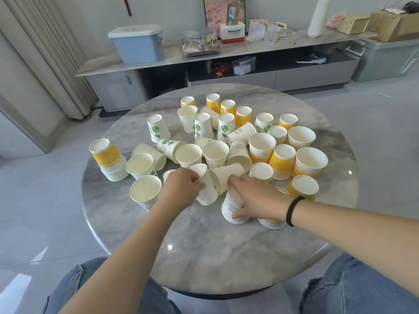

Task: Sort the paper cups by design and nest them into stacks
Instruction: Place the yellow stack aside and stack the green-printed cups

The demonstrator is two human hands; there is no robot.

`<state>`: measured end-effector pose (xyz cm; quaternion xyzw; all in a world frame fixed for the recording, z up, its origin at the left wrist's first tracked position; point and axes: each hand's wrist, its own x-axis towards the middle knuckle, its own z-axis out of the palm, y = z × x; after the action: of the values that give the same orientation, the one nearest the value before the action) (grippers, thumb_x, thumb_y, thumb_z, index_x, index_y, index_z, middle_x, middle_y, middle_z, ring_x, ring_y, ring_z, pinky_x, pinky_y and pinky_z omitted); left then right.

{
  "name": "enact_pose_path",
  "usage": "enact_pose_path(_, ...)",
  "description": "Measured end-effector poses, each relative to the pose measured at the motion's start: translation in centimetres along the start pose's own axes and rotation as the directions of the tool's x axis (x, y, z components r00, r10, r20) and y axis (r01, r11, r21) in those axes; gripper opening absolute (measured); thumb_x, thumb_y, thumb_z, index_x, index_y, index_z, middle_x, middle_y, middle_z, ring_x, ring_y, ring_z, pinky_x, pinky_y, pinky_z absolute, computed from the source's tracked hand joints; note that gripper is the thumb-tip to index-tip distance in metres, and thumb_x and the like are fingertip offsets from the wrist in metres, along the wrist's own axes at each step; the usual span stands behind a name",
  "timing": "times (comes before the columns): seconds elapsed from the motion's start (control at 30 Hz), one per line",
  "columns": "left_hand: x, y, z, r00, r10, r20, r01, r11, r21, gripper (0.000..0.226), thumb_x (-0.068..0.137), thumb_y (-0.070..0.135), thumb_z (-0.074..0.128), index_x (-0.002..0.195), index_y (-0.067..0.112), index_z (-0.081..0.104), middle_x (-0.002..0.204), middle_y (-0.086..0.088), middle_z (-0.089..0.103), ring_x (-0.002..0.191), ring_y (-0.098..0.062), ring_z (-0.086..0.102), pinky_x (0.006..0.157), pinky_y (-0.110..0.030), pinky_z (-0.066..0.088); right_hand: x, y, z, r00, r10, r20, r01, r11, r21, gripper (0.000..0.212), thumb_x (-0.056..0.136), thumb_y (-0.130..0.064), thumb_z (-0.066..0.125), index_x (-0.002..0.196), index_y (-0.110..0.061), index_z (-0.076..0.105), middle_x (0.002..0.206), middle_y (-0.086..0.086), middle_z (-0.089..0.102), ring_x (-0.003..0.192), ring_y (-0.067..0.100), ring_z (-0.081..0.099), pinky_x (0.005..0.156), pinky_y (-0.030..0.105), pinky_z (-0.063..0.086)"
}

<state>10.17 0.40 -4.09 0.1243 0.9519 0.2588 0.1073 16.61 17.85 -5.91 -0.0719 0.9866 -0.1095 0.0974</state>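
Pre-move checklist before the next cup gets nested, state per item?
1. Left hand on a cup: ok, fingers around a tipped white cup.
2. Right hand on a cup: ok, gripping an inverted white cup.
3. Yellow stack exists at the table's left: ok.
4. Held cups match design: cannot tell, prints mostly hidden.
5. Bare table near the person for a new stack: ok.
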Motion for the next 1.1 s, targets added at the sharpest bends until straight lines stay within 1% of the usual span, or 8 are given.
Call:
enact_pose_path(0.17,-0.3,-1.1,-1.6,0.998,-0.063,-0.005,0.061,0.985,-0.162,0.024,0.091,0.022,0.052,0.073,0.005,0.054,0.066,-0.006,0.043,0.06,-0.019,0.036,0.053,-0.028,0.025,-0.3,1.5,-1.3,0.975,0.221,0.009,-0.203,0.882,0.425,0.064,0.061,-0.039,0.082,0.1,-0.019,0.035,0.093,-0.003,0.05,0.081,0.015,0.051,0.057,0.024,0.039)
enact_pose_path(0.43,0.1,-1.3,-2.2,0.986,-0.164,0.01,0.159,0.934,-0.322,0.021,0.092,0.024,0.05,0.078,0.009,0.054,0.073,-0.006,0.043,0.064,-0.019,0.037,0.059,-0.029,0.029,-0.9,2.1,-1.7,0.96,0.278,-0.021,-0.201,0.743,0.638,0.064,0.064,-0.04,0.082,0.104,-0.019,0.036,0.094,-0.006,0.045,0.079,0.006,0.047,0.06,0.021,0.037)
enact_pose_path(0.6,-0.3,0.0,-0.7,0.969,-0.058,0.24,0.217,0.669,-0.711,0.023,0.095,0.019,0.049,0.081,0.01,0.065,0.078,-0.01,0.051,0.07,-0.022,0.045,0.063,-0.027,0.039,-0.5,1.3,-1.6,0.97,0.211,-0.124,-0.075,0.739,0.67,0.064,0.063,-0.038,0.082,0.104,-0.021,0.035,0.091,-0.012,0.041,0.078,0.001,0.045,0.058,0.006,0.039)
enact_pose_path(0.73,-0.6,1.0,-0.4,0.955,0.032,0.295,0.234,0.528,-0.816,0.028,0.098,0.02,0.043,0.084,0.009,0.065,0.071,-0.005,0.053,0.061,-0.016,0.047,0.056,-0.022,0.036,0.0,0.9,-1.5,0.955,0.17,-0.244,0.031,0.757,0.653,0.062,0.061,-0.037,0.084,0.098,-0.023,0.036,0.094,-0.01,0.045,0.081,0.002,0.045,0.061,0.007,0.038)
enact_pose_path(0.83,-0.2,0.1,-1.7,0.994,-0.055,0.094,0.103,0.75,-0.653,0.03,0.097,0.026,0.042,0.096,0.013,0.069,0.083,0.0,0.069,0.067,-0.008,0.06,0.061,-0.02,0.045,0.5,0.6,-1.6,0.948,0.182,-0.261,0.025,0.776,0.63,0.062,0.059,-0.038,0.084,0.097,-0.022,0.037,0.096,-0.005,0.048,0.083,0.008,0.048,0.065,0.015,0.04)
enact_pose_path(0.93,0.3,-1.6,-2.8,0.947,-0.042,-0.317,-0.018,0.983,-0.184,0.024,0.092,0.018,0.048,0.105,0.019,0.069,0.097,-0.001,0.066,0.083,-0.011,0.057,0.073,-0.016,0.039,0.9,-0.2,-1.5,0.957,0.184,-0.223,-0.022,0.816,0.577,0.065,0.06,-0.042,0.083,0.1,-0.018,0.037,0.092,-0.009,0.044,0.086,0.013,0.047,0.069,0.027,0.04)
enact_pose_path(1.0,0.5,-3.0,-3.3,0.952,-0.007,-0.307,0.053,0.988,0.143,0.026,0.089,0.024,0.052,0.111,0.024,0.065,0.115,-0.003,0.06,0.11,-0.024,0.048,0.089,-0.029,0.03,1.1,-0.9,-1.2,0.968,0.175,-0.18,-0.048,0.832,0.552,0.066,0.061,-0.043,0.082,0.102,-0.016,0.037,0.092,-0.009,0.043,0.082,0.011,0.047,0.064,0.025,0.038)
enact_pose_path(1.1,-0.2,-5.1,-3.9,0.985,-0.098,-0.142,0.143,0.926,0.35,0.035,0.081,0.042,0.063,0.112,0.026,0.059,0.114,-0.001,0.058,0.115,-0.025,0.045,0.093,-0.036,0.025,1.6,-2.0,-0.6,0.983,0.152,-0.107,-0.066,0.823,0.564,0.065,0.063,-0.044,0.081,0.101,-0.017,0.036,0.088,-0.011,0.042,0.074,0.003,0.044,0.058,0.021,0.035)
